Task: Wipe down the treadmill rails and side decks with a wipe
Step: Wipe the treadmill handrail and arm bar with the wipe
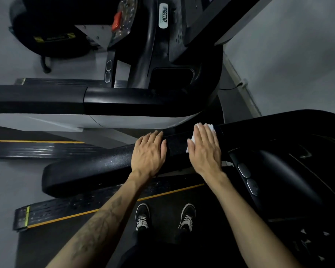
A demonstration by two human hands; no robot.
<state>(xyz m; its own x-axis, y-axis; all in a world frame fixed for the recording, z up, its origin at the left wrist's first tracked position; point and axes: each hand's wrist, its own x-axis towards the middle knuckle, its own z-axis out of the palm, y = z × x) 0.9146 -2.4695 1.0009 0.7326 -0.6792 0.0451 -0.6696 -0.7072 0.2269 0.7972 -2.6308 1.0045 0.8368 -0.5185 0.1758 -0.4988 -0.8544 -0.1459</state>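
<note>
Right hand (203, 149): fingers straight and together, palm flat, pressing a white wipe (211, 128) onto the top of the black handrail (104, 163) of the treadmill. No curl of the fingers round the wipe; the grip is an open-palm press, not a pinch. The wipe shows only past the fingertips and beside the thumb edge; the rest is hidden under the palm.

Left hand (148, 151): lies flat on the same rail, just left of the right hand, fingers relaxed and draped over the far edge, holding nothing. Judged to be a steadying hand.

Handling, as a judgement: the wipe is thin, limp and light, and will bunch or slide out from under a flat palm unless pressure is kept even; folding it and pressing through the fingertips would control it better. The rail is rigid and fixed, textured on top, with specks of moisture visible, so possibly slick.

Orientation: the rail's long axis runs from its rounded free end at near left up towards far right, where it joins the console end. Strokes should follow that axis.

Outward: below the rail, the ribbed side deck (85, 207) with a yellow edge stripe runs roughly parallel to it. A person's two laced shoes (142, 216) stand on the belt. A second treadmill (124, 97) marked Precor stands beyond, to the far side.
</note>
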